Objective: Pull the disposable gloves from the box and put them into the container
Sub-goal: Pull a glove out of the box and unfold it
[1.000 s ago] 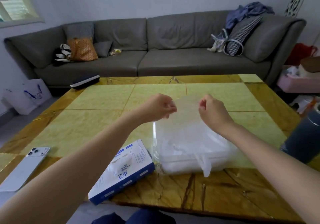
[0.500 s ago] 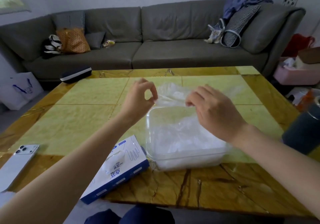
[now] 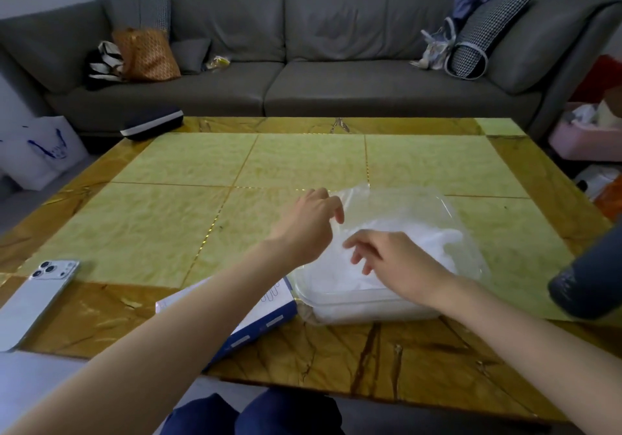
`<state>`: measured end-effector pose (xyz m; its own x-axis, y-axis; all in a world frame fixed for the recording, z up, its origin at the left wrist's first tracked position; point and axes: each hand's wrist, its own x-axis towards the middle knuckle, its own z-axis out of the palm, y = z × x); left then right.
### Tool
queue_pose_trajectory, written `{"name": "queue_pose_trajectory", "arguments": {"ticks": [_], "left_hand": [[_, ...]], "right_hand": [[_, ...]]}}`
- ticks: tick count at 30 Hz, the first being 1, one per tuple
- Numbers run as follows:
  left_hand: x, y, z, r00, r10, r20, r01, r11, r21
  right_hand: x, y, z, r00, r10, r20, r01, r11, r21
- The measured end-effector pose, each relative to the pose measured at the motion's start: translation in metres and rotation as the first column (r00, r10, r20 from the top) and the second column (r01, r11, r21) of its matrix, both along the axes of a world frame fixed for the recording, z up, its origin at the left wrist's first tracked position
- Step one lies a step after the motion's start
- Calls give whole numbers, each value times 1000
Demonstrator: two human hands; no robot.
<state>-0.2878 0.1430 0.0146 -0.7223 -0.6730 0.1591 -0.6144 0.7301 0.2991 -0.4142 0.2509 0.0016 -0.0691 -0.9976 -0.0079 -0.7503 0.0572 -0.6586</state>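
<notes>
Right hand [image 3: 397, 259] hangs slack over the container [image 3: 370, 305]; whether left hand [image 3: 309, 226] beside it pinches the glove [image 3: 400, 205], I cannot tell. Tuck that glove inside the rim.

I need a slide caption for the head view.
Left hand holds a clear glove over the container; right hand hovers open.
</notes>
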Motion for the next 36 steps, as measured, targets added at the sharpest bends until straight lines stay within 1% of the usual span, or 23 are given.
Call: {"name": "queue_pose_trajectory", "arguments": {"ticks": [2,3,4,5,7,9,11,13,16,19,22,25,28,30,32,34,36], "left_hand": [[-5,5,-7,1000,-23,-11,23,1000,-1],[-9,7,-10,999,-35,39,35,999,-10],[-13,9,-14,991,-46,128,48,999,-15],[-16,10,-17,968,-53,246,59,998,-15],[-23,12,-23,872,-86,481,85,996,25],[-29,13,-31,770,-152,620,93,988,126],[-34,15,-38,712,-184,677,63,978,199],[-37,14,-44,690,-177,701,32,976,215],[-38,10,-51,674,-169,719,-11,971,238],[-40,10,-53,654,-172,737,-30,967,252],[-39,8,-51,659,-188,728,-58,953,299],[-37,6,-43,700,-214,681,-95,918,386],[-31,11,-18,758,-237,608,-31,917,397],[-21,18,6,795,-272,542,40,915,401],[-6,23,28,858,-253,447,89,930,356],[17,25,38,941,-168,294,102,969,227],[46,20,37,989,-57,140,43,994,98]], "right_hand": [[-13,-5,-2,996,-88,-6,87,994,-66],[-19,-9,-5,993,-113,-33,111,991,-70],[-24,-12,-8,990,-117,-72,114,992,-44],[-28,-14,-12,987,-92,-128,95,995,17],[-32,-19,-18,955,19,-297,44,978,204],[-34,-23,-23,873,137,-469,40,937,348],[-37,-26,-27,818,205,-538,60,899,433],[-41,-30,-29,796,249,-552,78,862,501],[-50,-33,-30,758,289,-584,112,825,553],[-55,-33,-32,791,283,-543,118,800,589],[-58,-33,-28,840,247,-483,103,802,588],[-58,-32,-17,867,215,-450,117,790,602],[-51,-32,0,871,175,-458,126,823,554],[-40,-30,13,883,121,-454,119,877,465],[-26,-27,26,888,77,-453,85,941,326],[-9,-25,36,894,49,-446,19,989,148],[12,-23,42,917,29,-398,-44,999,-30]]}}
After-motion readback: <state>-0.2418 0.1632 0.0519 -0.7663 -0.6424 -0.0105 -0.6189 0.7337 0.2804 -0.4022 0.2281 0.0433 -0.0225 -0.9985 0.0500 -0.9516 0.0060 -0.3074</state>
